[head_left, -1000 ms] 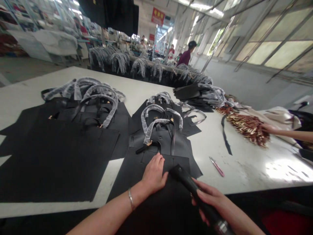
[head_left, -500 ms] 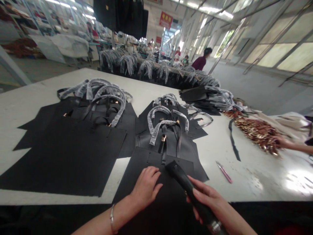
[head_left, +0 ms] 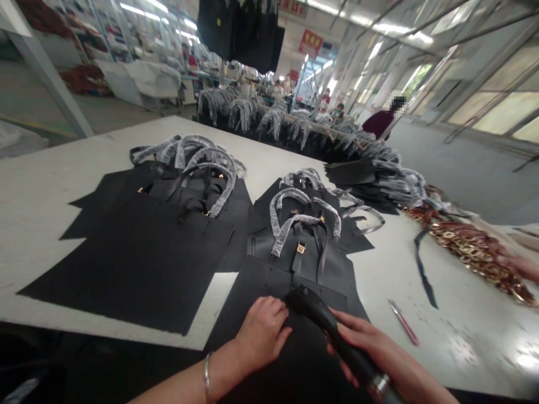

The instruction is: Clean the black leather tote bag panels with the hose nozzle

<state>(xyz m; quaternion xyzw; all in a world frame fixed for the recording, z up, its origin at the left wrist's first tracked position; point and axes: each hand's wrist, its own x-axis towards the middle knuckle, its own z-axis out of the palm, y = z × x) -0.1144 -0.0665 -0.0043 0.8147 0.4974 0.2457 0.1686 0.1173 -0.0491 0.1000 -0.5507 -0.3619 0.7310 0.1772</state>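
Observation:
My right hand (head_left: pixel 370 343) is wrapped around a thick black handheld tool (head_left: pixel 322 317) with a silver collar near its lower end; its exact kind does not show. The tool's flat head lies over the upper part of a black bag panel (head_left: pixel 242 294). My left hand (head_left: pixel 261 331) rests on that same panel, fingertips bent down beside the tool head and thumb apart from them. Just beyond, a short strap with a gold buckle (head_left: pixel 301 247) lies on the panels, along with bag handles (head_left: pixel 284 233) wrapped in clear plastic.
To the left lies another stack of black bag panels (head_left: pixel 126 275). Thread snips (head_left: pixel 403 322) and a black strip (head_left: pixel 424 269) are on the table at right. Beyond them are brown straps with gold rings (head_left: pixel 475 252) and another person's hand (head_left: pixel 522 266). Wrapped handles (head_left: pixel 273 120) line the back.
The view has swung left and tilted slightly. My left fingers have drawn in and bent more, closer to the tool head. My right hand keeps its hold on the tool.

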